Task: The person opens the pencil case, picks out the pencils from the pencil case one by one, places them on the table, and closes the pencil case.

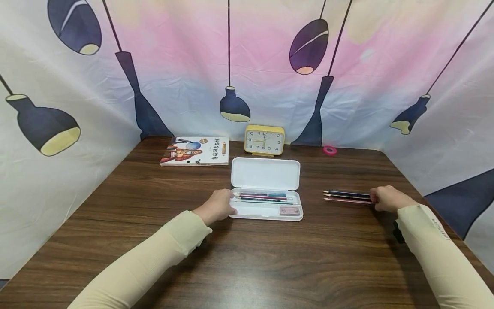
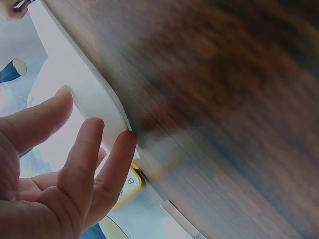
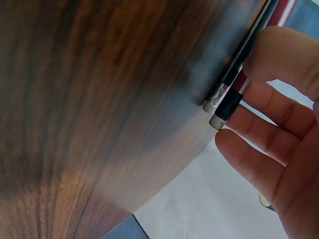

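A white pencil case point(image 1: 266, 216) lies with its lid point(image 1: 265, 174) raised at the back. Inside it are several pencils and pens point(image 1: 262, 197) and a pinkish eraser point(image 1: 289, 211) in the front right compartment. My left hand point(image 1: 217, 206) holds the case by its left end, thumb and fingertips against the wall in the left wrist view. Off to the right, my right hand point(image 1: 389, 199) grips three pencils point(image 1: 347, 195) near their back ends, sharpened tips pointing left. In the right wrist view, the thumb presses on the pencils point(image 3: 229, 102) from one side, with fingers opposite.
Behind the case stands a yellow alarm clock point(image 1: 264, 140), and left of it lies a picture-covered book point(image 1: 197, 151). A pink ring-shaped object point(image 1: 329, 150) is near the back right. Printed cloth point(image 1: 185, 77) hangs around the brown wooden table point(image 1: 270, 266).
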